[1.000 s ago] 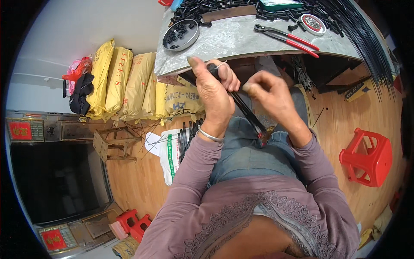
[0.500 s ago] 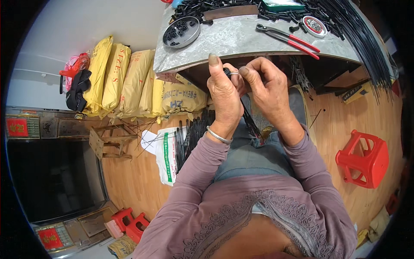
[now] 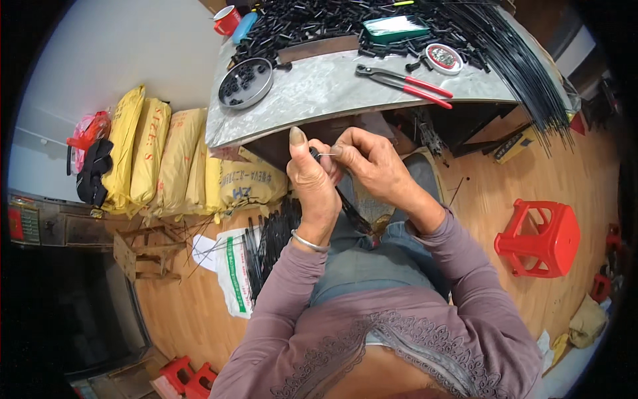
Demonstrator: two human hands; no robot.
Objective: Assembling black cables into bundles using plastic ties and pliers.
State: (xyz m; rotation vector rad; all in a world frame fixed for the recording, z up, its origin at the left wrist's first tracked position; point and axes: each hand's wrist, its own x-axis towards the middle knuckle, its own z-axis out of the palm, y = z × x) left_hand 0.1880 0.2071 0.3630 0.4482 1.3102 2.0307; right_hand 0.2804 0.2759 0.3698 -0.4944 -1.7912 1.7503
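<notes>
My left hand, thumb pointing up, is closed round a small black part. A bundle of thin black rods slants down below that hand toward my lap; whether it joins the part is hidden. Facing it, my right hand pinches a thin, light-coloured wire or pin between thumb and forefinger. The wire's other end meets the black part. Both hands are in the air just off the table's near edge.
On the grey table lie red-handled pliers, a round dish, a green box and heaped black parts. Long black rods overhang its right end. A red stool stands right, yellow sacks left.
The whole view has shifted, showing more of the tabletop. Both hands keep the same grip, and a little more of the thin wire shows between them.
</notes>
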